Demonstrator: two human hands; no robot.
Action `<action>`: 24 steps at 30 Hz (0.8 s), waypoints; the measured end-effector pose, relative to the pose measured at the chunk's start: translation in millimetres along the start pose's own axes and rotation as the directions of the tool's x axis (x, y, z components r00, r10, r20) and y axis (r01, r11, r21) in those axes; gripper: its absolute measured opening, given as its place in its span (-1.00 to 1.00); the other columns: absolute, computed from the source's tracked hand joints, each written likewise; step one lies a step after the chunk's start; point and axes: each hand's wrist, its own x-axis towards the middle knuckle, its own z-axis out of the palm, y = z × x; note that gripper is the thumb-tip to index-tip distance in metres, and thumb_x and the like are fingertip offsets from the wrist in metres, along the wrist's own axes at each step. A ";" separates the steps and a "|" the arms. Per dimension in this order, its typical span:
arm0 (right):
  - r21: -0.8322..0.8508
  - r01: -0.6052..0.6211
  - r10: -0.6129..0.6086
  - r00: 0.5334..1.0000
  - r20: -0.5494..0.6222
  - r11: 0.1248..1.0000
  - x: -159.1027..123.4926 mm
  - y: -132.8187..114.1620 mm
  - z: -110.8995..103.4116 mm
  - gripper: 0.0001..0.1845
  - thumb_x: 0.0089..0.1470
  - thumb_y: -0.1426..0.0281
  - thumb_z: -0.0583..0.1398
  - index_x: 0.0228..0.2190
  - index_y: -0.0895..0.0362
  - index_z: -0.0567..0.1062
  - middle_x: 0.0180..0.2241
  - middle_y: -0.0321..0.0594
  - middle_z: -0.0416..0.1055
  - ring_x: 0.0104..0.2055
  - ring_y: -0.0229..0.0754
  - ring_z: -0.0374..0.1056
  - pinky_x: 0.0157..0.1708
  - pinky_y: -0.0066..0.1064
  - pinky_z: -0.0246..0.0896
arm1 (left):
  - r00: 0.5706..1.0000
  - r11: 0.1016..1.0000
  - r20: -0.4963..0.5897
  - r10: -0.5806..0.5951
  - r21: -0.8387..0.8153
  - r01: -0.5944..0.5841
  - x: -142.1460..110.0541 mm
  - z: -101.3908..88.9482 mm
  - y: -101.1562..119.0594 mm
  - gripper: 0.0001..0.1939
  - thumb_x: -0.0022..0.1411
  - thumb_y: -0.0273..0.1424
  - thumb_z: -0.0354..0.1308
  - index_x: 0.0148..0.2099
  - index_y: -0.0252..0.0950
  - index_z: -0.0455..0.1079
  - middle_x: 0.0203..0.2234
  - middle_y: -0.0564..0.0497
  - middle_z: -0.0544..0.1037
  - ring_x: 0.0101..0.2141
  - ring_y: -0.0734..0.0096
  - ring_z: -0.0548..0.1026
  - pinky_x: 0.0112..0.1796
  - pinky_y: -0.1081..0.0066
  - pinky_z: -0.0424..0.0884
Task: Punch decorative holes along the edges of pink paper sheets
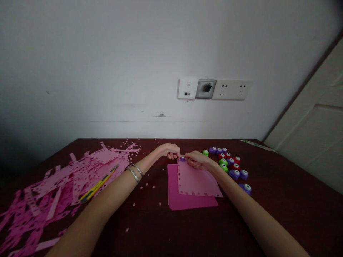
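A small purple craft paper punch sits at the upper left corner of a light pink paper sheet, with small holes along the sheet's left and lower edges. My left hand is closed, fingers curled, at the punch's left side. From the right, my right hand is closed over the sheet's upper part, a fingertip reaching to the punch. The fingertips of both hands nearly meet there, partly hiding it. Beneath lies a stack of darker pink sheets, slightly offset.
Several purple, red and green punches stand to the right. On the left lies a heap of punched pink paper strips with a yellow utility knife on it. Tiny cut-outs dot the dark table. A wall with sockets rises behind.
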 end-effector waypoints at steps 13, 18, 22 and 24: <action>-0.005 0.038 -0.038 0.999 -0.035 0.999 0.4 3.9 2.2 -0.61 0.00 0.37 0.05 -0.78 0.14 0.12 -0.87 -0.49 -0.06 -0.84 -0.51 -0.24 -0.80 -0.59 -0.41 | 0.991 0.989 -0.098 0.091 0.124 -0.079 -6.1 3.8 4.3 -0.79 -0.02 -0.34 0.12 -0.62 -0.30 0.30 -0.85 0.16 0.03 -0.76 0.60 -0.02 -0.71 0.50 0.05; -0.102 0.100 -0.110 0.989 -0.095 0.990 -4.9 0.7 -0.8 -0.61 0.02 0.21 0.05 -0.72 0.14 0.20 -0.84 -0.47 0.01 -0.83 -0.48 -0.18 -0.80 -0.57 -0.34 | 0.913 0.949 -0.349 0.212 0.298 -0.106 -39.0 22.1 9.8 -0.76 0.02 -0.31 0.08 -0.57 -0.36 0.36 -0.78 0.11 0.21 -0.71 0.57 0.16 -0.60 0.47 0.17; -0.370 0.218 -0.325 0.910 -0.257 0.903 -10.3 -7.2 -12.1 -0.65 -0.06 0.17 0.14 -0.66 0.16 0.29 -0.77 -0.40 0.16 -0.77 -0.43 0.00 -0.78 -0.56 -0.17 | 0.726 0.795 -0.526 0.442 0.604 -0.047 -71.3 59.9 8.4 -0.68 0.15 -0.27 -0.08 -0.29 -0.35 0.43 -0.46 -0.09 0.48 -0.39 0.28 0.42 -0.36 0.33 0.32; -0.485 0.281 -0.454 0.845 -0.284 0.828 -11.7 -8.6 -16.3 -0.74 -0.11 0.22 0.20 -0.58 0.18 0.37 -0.69 -0.35 0.27 -0.69 -0.39 0.12 -0.71 -0.55 -0.04 | 0.699 0.662 -0.467 0.542 0.749 -0.012 -84.6 85.7 3.7 -0.57 0.18 -0.21 -0.11 -0.09 -0.40 0.37 -0.22 -0.25 0.45 -0.17 0.06 0.38 -0.23 0.20 0.31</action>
